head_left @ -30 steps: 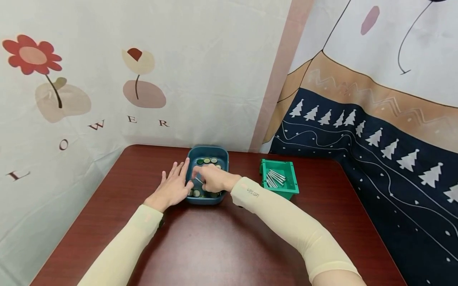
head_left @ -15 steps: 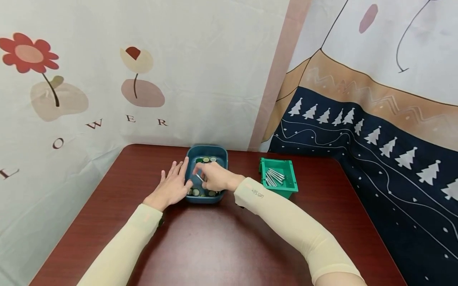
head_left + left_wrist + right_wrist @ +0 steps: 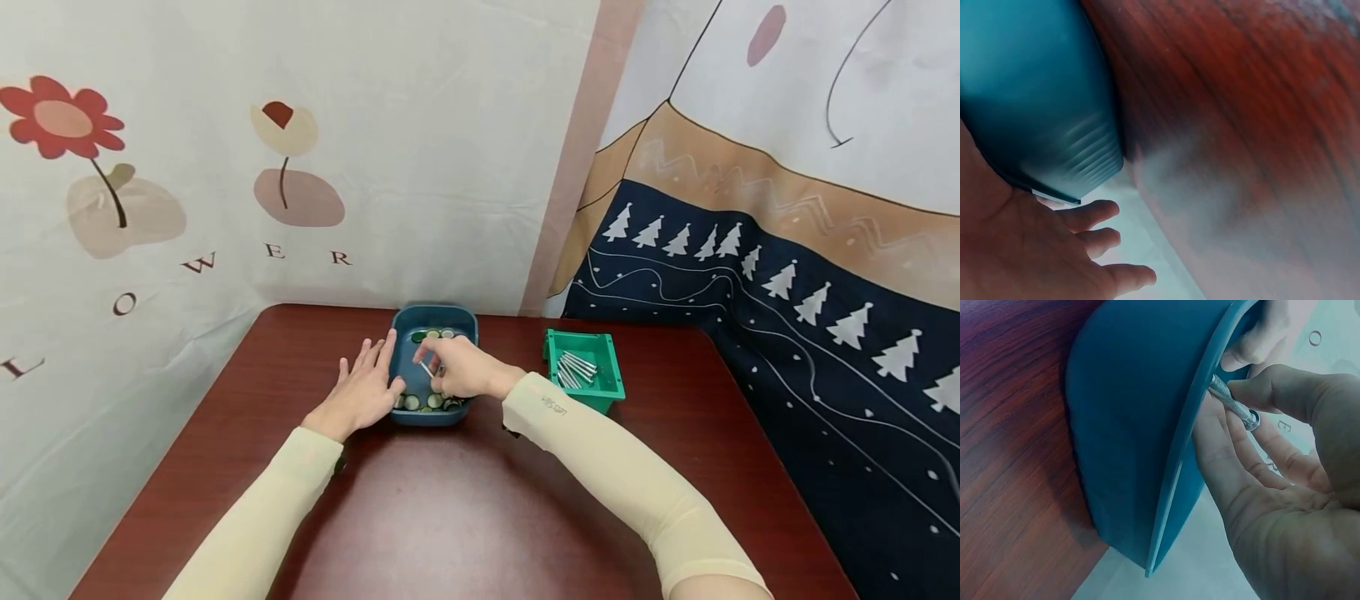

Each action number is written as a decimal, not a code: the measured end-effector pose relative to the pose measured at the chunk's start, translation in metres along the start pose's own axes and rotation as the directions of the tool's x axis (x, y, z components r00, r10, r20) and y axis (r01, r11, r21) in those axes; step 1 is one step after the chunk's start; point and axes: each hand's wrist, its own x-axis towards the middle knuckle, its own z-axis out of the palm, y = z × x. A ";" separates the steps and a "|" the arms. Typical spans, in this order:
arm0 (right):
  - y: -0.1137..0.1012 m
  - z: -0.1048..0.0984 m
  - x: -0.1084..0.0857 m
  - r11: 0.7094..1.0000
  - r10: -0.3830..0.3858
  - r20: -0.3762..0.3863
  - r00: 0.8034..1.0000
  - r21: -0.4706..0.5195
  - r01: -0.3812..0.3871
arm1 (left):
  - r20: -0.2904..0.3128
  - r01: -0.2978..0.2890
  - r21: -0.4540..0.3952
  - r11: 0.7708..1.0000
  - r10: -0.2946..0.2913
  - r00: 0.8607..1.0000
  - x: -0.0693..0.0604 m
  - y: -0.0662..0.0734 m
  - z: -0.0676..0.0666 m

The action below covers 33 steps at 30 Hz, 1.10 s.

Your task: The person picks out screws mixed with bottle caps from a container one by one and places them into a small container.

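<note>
A blue plastic bin [image 3: 432, 420] stands at the back of the table. My left hand [image 3: 358, 397] rests along its left rim, fingers spread and straight, the thumb reaching over the edge. From the left wrist view, the palm lies against the bin's outer wall [image 3: 1041, 94]. Over the bin, my right hand [image 3: 472, 372] pinches a silver threaded bolt [image 3: 1235, 403] between thumb and fingers; it sits tilted. Small round, pale-faced discs [image 3: 412, 402] lie at the bin's near end, and several more [image 3: 432, 335] at its far end. My right hand covers part of the bin.
Right of the blue bin, a green box [image 3: 618, 367] holds several silver rods [image 3: 576, 368]. Both containers stand on a dark red wooden table [image 3: 450, 508]. Printed cloth [image 3: 450, 167] hangs close behind the table's back edge.
My right hand has drawn back slightly to the right with the bolt, which tilts a little differently now. More of the discs at the near end show. My left hand has stayed put.
</note>
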 end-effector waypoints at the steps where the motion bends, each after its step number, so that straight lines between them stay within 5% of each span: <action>1: 0.001 -0.001 -0.001 1.000 0.004 -0.001 1.000 0.005 -0.004 | 0.001 0.001 0.001 1.000 -0.001 1.000 0.000 0.000 0.001; 33: 0.022 -0.026 -0.026 0.965 0.089 -0.005 0.996 0.248 -0.085 | -0.024 0.025 0.010 1.000 -0.025 0.999 0.001 0.001 0.001</action>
